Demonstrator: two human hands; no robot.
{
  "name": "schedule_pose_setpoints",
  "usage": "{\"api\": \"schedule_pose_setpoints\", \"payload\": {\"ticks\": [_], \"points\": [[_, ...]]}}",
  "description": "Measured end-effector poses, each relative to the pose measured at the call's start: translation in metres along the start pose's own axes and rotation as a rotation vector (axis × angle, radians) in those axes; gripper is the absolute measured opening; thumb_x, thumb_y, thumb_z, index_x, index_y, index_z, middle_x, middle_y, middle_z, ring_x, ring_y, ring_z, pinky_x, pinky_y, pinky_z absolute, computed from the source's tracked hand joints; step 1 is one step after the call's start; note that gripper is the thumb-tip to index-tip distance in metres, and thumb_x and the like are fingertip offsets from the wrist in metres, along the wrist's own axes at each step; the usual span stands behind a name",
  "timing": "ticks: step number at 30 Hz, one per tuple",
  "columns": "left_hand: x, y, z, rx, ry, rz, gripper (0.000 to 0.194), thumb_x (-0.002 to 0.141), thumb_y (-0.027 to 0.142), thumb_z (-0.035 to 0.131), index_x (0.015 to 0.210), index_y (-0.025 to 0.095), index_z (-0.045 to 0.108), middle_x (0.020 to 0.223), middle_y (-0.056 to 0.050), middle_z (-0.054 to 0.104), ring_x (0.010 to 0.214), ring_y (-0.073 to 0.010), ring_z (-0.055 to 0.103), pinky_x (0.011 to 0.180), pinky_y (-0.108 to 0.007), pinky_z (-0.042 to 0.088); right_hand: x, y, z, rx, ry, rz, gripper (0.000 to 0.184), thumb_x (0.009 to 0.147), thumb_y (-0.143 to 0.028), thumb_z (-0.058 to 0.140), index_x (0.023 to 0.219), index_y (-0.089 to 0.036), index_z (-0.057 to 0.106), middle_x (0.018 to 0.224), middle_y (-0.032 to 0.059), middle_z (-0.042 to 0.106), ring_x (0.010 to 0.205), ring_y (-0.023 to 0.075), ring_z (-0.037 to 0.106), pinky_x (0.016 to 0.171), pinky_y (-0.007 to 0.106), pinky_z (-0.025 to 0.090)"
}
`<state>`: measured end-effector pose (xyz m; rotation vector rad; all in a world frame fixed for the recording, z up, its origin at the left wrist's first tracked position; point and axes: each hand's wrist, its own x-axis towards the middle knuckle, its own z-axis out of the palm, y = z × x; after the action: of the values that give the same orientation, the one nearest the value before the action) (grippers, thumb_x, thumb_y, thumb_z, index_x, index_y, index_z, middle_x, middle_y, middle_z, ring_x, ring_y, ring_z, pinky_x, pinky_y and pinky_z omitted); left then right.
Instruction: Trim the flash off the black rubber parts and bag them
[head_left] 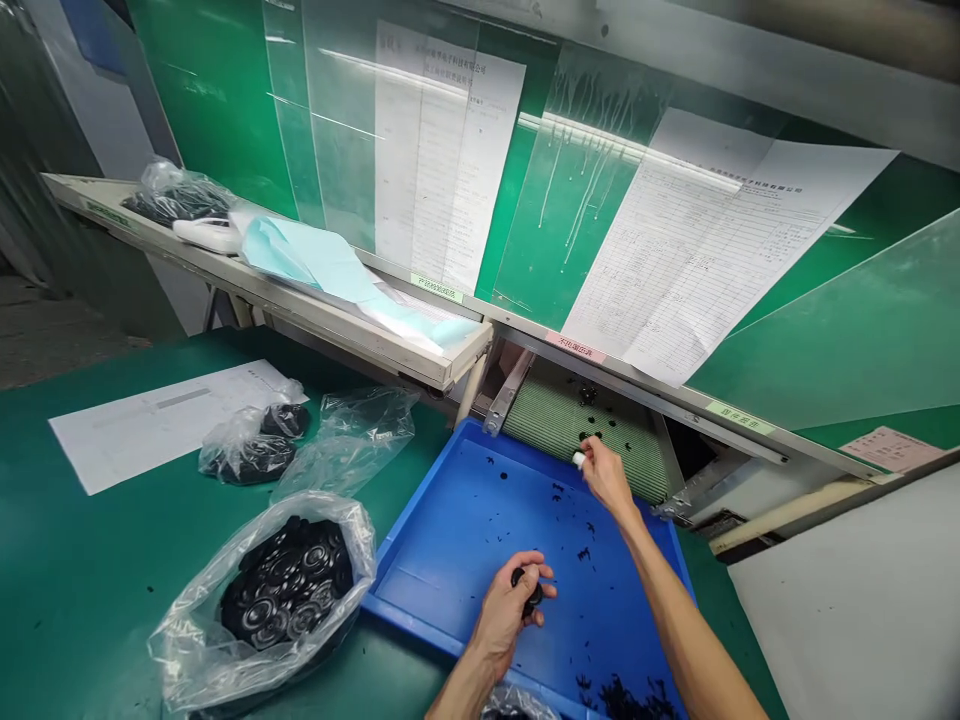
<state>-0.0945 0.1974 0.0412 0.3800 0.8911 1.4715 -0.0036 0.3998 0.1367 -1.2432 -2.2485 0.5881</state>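
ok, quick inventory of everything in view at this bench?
blue plastic tray: 1, blue, on the bench in front of the person
small black scraps: many, black, scattered in the tray
clear plastic bag of black ring-shaped parts: 1, clear and black, left of the tray
smaller clear bag of black parts: 1, clear and black, beyond the larger bag
crumpled clear plastic bag: 1, clear, beside the tray's far left corner
white paper sheet: 1, white, far left on the bench
ribbed green mat: 1, green, behind the tray, black bits on it
green bench top: 1, green, under all these
cream shelf: 1, cream, above the bench
printed white documents: 2, white, on the green board
left hand: 1, holding a black part
right hand: 1, pinching a small white piece
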Motion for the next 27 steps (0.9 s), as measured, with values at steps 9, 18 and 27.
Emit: {"api": "schedule_pose_setpoints", "payload": {"ticks": [9, 18, 27], "points": [[0.003, -0.009, 0.003, 0.251, -0.022, 0.05, 0.042, 0.075, 0.06, 0.053, 0.079, 0.018, 0.05, 0.065, 0.003, 0.051, 0.051, -0.0064, 0.037, 0.043, -0.018, 0.019, -0.135, -0.007, 0.055, 0.329, -0.165, 0.102, 0.024, 0.077, -0.025, 0.043, 0.089, -0.016, 0.061, 0.071, 0.0034, 0.065, 0.06, 0.015, 0.061, 0.051, 0.024, 0.047], [0.004, -0.011, 0.005, 0.386, -0.002, 0.015, 0.041, 0.077, 0.059, 0.05, 0.073, 0.018, 0.049, 0.059, 0.003, 0.05, 0.047, -0.0069, 0.037, 0.043, -0.017, 0.02, -0.145, -0.008, 0.04, 0.132, -0.225, -0.135, 0.024, 0.083, -0.017, 0.041, 0.089, -0.019, 0.065, 0.074, 0.0006, 0.065, 0.062, 0.0111, 0.058, 0.063, 0.022, 0.044], [0.004, -0.003, 0.003, 0.113, 0.136, 0.025, 0.053, 0.075, 0.054, 0.059, 0.112, 0.017, 0.053, 0.067, 0.001, 0.054, 0.05, -0.0074, 0.042, 0.04, -0.017, 0.023, -0.062, -0.001, 0.035, -0.248, -0.089, -0.048, 0.041, 0.086, -0.008, 0.032, 0.117, -0.021, 0.056, 0.111, 0.0097, 0.059, 0.083, 0.016, 0.058, 0.068, 0.025, 0.042]]}}
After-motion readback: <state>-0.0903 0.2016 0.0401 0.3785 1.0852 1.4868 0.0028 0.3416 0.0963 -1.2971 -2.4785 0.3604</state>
